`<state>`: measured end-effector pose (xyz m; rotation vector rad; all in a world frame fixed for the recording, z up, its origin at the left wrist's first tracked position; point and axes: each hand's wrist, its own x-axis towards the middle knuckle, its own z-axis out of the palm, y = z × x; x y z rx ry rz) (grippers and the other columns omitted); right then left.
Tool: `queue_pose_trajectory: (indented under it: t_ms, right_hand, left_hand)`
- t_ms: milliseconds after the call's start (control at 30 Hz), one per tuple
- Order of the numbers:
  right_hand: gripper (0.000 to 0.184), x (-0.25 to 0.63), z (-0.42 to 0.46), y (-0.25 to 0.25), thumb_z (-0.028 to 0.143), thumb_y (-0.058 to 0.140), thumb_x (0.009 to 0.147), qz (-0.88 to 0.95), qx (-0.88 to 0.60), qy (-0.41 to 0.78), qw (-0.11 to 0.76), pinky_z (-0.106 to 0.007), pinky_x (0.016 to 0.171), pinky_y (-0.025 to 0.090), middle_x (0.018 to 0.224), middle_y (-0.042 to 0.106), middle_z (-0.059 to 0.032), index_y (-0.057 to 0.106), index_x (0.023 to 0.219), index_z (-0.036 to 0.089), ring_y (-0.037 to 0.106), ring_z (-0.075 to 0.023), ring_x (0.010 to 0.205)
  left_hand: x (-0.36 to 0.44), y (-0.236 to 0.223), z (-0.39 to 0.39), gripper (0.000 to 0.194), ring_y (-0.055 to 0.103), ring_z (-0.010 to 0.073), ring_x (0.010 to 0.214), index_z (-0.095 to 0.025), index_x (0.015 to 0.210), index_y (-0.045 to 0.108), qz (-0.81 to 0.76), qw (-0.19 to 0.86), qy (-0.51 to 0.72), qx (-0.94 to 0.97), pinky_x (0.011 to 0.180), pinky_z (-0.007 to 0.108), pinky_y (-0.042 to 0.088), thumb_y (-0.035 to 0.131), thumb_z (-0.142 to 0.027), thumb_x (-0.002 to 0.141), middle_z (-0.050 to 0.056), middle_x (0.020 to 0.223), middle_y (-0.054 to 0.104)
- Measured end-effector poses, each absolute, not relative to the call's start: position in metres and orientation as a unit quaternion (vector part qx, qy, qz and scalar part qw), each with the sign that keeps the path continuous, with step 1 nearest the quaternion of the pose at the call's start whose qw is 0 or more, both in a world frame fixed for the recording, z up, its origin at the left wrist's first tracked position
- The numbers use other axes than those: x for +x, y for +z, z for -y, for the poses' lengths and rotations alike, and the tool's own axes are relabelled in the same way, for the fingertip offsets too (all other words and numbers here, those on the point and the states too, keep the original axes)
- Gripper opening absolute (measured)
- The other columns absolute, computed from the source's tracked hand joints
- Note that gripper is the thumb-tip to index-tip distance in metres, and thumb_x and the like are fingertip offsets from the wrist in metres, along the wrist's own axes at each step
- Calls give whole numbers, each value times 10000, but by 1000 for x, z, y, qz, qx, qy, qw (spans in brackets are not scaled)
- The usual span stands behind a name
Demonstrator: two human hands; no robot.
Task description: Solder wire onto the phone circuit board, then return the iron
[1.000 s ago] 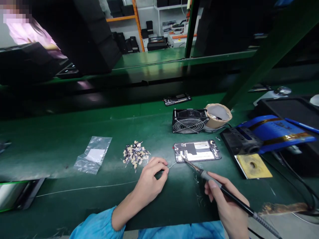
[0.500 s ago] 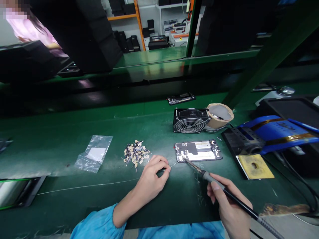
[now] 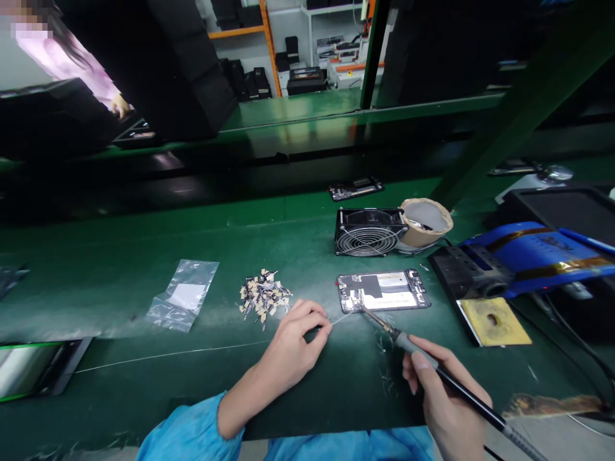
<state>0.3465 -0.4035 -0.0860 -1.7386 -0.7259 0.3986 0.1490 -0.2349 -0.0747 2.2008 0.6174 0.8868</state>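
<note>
While the left hand (image 3: pixel 293 346) pinches a thin solder wire (image 3: pixel 339 319), the right hand (image 3: pixel 444 400) grips a soldering iron (image 3: pixel 423 355), tip touching the circuit board's (image 3: pixel 383 291) near left corner on the green tabletop (image 3: pixel 120 256). Left of it lie small loose parts (image 3: pixel 263 296) and a clear bag (image 3: pixel 183 303) (holding a white slip).

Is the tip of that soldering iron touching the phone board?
Touching: the head view shows the soldering iron tip meeting the phone board at its near left corner.
</note>
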Motion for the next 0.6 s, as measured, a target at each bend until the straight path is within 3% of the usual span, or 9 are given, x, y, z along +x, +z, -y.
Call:
queue_pose_trajectory:
  t_ms: [67, 133, 167, 233, 300, 367, 433, 533, 600]
  right_hand:
    - [527, 345, 405, -89, 531, 783, 966, 266, -726, 193, 604, -214, 525, 511, 764, 665, -129, 766, 1123, 28, 622, -142, 591]
    - [508, 344, 408, -92, 508, 796, 962, 263, -716, 191, 618, -225, 521, 505, 772, 664, -132, 764, 1134, 31, 623, -146, 604]
    - [484, 344, 408, -93, 489, 795, 966, 269, -712, 187, 621, -227, 516, 501, 773, 664, -129, 763, 1133, 36, 621, -146, 603]
    - [453, 344, 409, -95, 462, 794, 970, 279, -707, 177, 625, -229, 510, 496, 779, 666, -132, 761, 1126, 38, 619, -146, 597]
    - [462, 345, 409, -95, 462, 803, 959, 274, -707, 176, 628, -231, 515, 500, 788, 668, -140, 758, 1124, 33, 620, -149, 599]
    - [494, 345, 409, -94, 477, 816, 944, 263, -710, 178, 629, -236, 527, 508, 797, 670, -147, 757, 1131, 24, 626, -155, 608]
    - [530, 345, 409, -93, 495, 827, 930, 252, -713, 183, 628, -238, 534, 508, 804, 670, -150, 755, 1143, 15, 627, -156, 616]
    - [544, 344, 409, -93, 505, 813, 944, 256, -715, 178, 626, -239, 542, 510, 808, 671, -146, 752, 1162, 11, 624, -152, 623]
    - [520, 344, 409, -94, 484, 812, 947, 263, -707, 171, 634, -253, 523, 499, 799, 669, -148, 749, 1147, 8, 626, -161, 614]
  left_hand:
    - [137, -71, 241, 111, 647, 158, 1202, -194, 1035, 776, -203, 318, 277, 884, 1017, 295, 548, 669, -183, 1063, 22, 1297, 707]
    - [125, -65, 246, 286, 582, 266, 1451, -203, 1258, 810, -191, 296, 172, 920, 1116, 437, 596, 608, -349, 1119, 50, 1563, 616]
    - [120, -62, 247, 352, 543, 270, 1520, -184, 1311, 808, -191, 299, 142, 924, 1177, 426, 569, 576, -382, 1136, 47, 1596, 587]
    - [113, -56, 244, 296, 607, 178, 1454, -143, 1238, 817, -190, 329, 178, 908, 1220, 244, 495, 585, -299, 1138, 36, 1455, 691]
    - [108, -54, 233, 121, 727, 98, 1107, -126, 1081, 763, -208, 308, 292, 881, 1044, 173, 545, 642, -125, 1077, 1, 1122, 771]
    - [104, -55, 215, 109, 668, 87, 900, -144, 1015, 690, -259, 220, 344, 875, 870, 206, 532, 649, -46, 1040, -18, 969, 710]
    - [100, -58, 195, 112, 653, 104, 911, -147, 1037, 696, -288, 143, 335, 886, 860, 225, 516, 656, -43, 1028, -11, 975, 691]
    - [99, -65, 171, 103, 603, 163, 956, -110, 1097, 738, -294, 115, 271, 909, 832, 300, 515, 654, -87, 1041, 41, 1013, 650]
    - [101, -69, 163, 127, 583, 185, 955, -106, 1032, 750, -303, 140, 240, 912, 809, 332, 497, 630, -132, 1067, 53, 994, 640]
